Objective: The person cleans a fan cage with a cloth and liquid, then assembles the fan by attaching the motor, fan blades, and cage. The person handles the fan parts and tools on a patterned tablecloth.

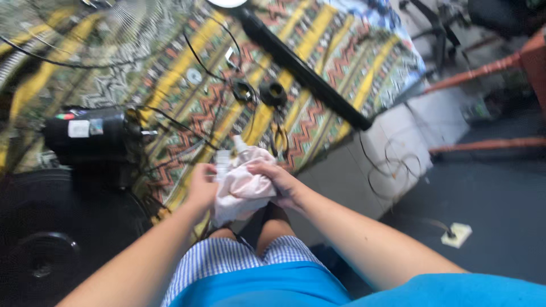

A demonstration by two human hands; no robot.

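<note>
Both hands meet over my knees at the edge of a patterned cloth. My left hand point(202, 185) grips a small pale object with a translucent nozzle-like top point(238, 145) and the left side of a crumpled pale pink rag point(242, 190). From the right, my right hand point(278, 182) presses its fingers on top of the rag, which wraps the object. What the object is stays unclear in the blur.
A black fan motor point(91, 136) and round black base point(45, 239) sit at left. On the zigzag cloth point(318, 51) lie a long black pole point(301, 68), black ring parts point(273, 94), pliers point(278, 139) and wires. A white socket point(456, 234) lies on the dark floor at right.
</note>
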